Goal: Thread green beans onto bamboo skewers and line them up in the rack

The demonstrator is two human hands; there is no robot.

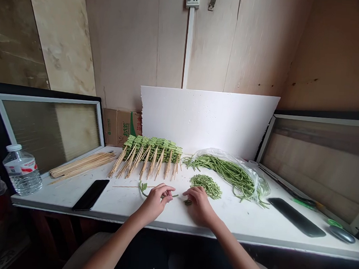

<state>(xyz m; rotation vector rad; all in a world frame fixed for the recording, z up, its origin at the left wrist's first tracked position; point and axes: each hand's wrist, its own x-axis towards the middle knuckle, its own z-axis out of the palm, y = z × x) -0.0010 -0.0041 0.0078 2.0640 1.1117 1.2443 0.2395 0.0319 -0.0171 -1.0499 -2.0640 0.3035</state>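
Observation:
My left hand (157, 199) is closed around a long green bean (174, 195). One end of the bean sticks out past the fingertips, and a curved green length lies on the other side of the hand. Beside it, a thin bamboo skewer (127, 186) lies flat, with green bean pieces (143, 186) near its right end. My right hand (200, 205) is curled low over the table, fingertips towards the left hand. Small dark green bits (188, 202) show under its fingers; what it grips is hidden. Just behind it sits a heap of short-cut bean pieces (208, 185).
Skewered beans (153, 149) are stacked at the back. Whole long beans (226, 170) spill from a clear plastic bag (258, 183). Loose skewers (82, 163), a phone (91, 195) and a water bottle (22, 171) are left; a dark flat object (296, 217) and a mouse (342, 234) are right.

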